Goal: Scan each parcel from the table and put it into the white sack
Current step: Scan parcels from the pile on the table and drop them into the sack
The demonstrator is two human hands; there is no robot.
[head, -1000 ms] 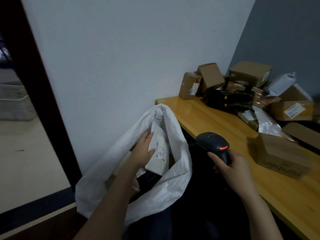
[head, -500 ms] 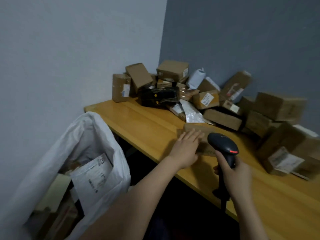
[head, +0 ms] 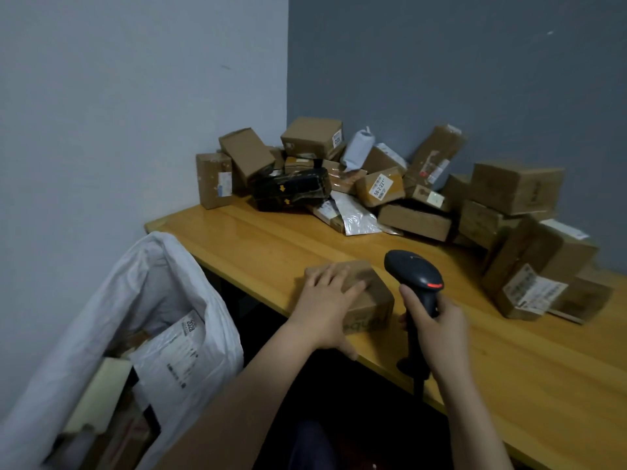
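Parcels (head: 390,184) lie heaped against the grey wall along the far and right sides of the table (head: 258,245), among them a black-wrapped parcel (head: 291,188). A broad strip of bare wood separates the heap from the near edge. One small brown parcel (head: 371,295) sits alone there, its front face close to the table's lip. The left hand (head: 325,310) lies on top of it, fingers (head: 349,290) spread and nearly straight across the lid, thumb dropped toward the table's front edge; they press rather than wrap. Just right of this parcel, the right hand (head: 437,330) grips the handle of a black scanner (head: 412,269), fingers curled tight round it, the head raised above the wood and showing a red light. Beyond the table's left end, beside the pale wall, the white sack (head: 101,317) stands with its mouth open and its rim slumped. A white mailer (head: 173,354) with a printed label lies inside on other packages. Dark open space lies under the table edge between the sack and the arms.
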